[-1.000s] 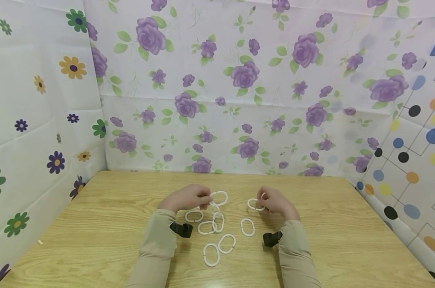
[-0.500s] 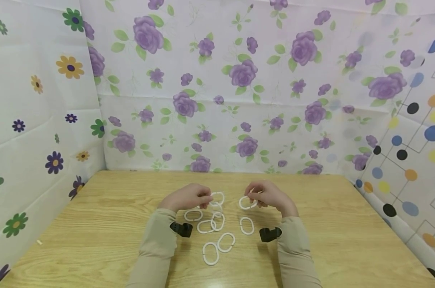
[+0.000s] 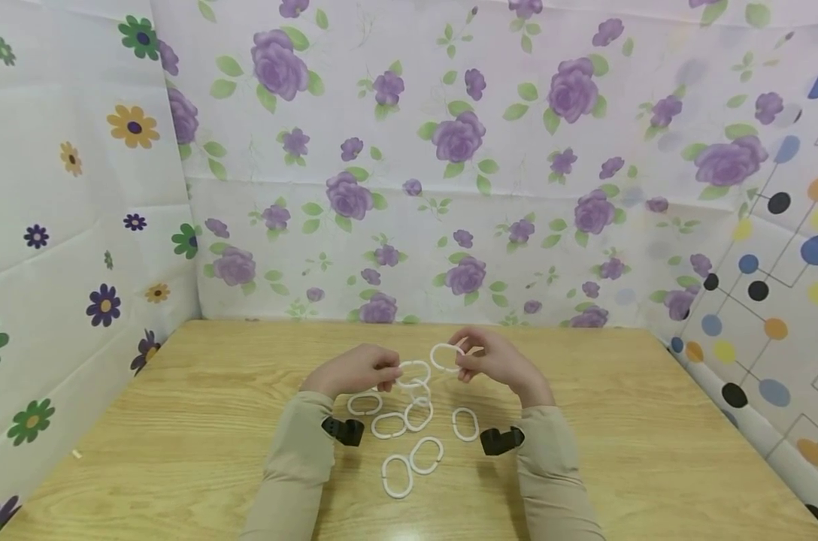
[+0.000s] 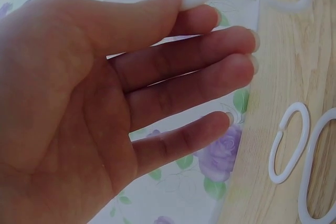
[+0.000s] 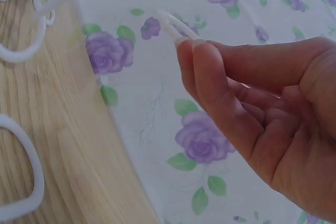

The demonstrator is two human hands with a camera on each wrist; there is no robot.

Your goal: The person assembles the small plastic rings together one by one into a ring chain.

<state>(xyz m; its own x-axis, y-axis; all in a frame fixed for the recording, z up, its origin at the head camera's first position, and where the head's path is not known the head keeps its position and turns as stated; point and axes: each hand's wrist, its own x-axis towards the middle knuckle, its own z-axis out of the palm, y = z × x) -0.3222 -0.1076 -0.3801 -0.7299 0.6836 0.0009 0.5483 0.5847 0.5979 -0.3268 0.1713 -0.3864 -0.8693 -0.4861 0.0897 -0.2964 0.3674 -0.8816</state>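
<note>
My left hand (image 3: 358,370) pinches a white plastic chain link (image 3: 428,372) between thumb and forefinger; its other fingers are extended in the left wrist view. More white links hang joined below it, reaching down to a link (image 3: 419,430) near the table. On the right, my right hand (image 3: 502,364) pinches a single white link (image 3: 432,355) by one end with thumb and fingertips. This link (image 5: 176,26) is raised beside the top of the chain, with a small gap between them in the head view.
Loose white links lie on the wooden table (image 3: 625,451): one link (image 3: 454,424) at right of the chain, two touching links (image 3: 398,497) nearer the front, and another link (image 3: 365,415) by the left wrist. A floral cloth (image 3: 409,255) stands behind the table.
My right hand has moved left and up with its link, closer to the chain. The left hand has stayed nearly in place while the links hanging from it swayed slightly.
</note>
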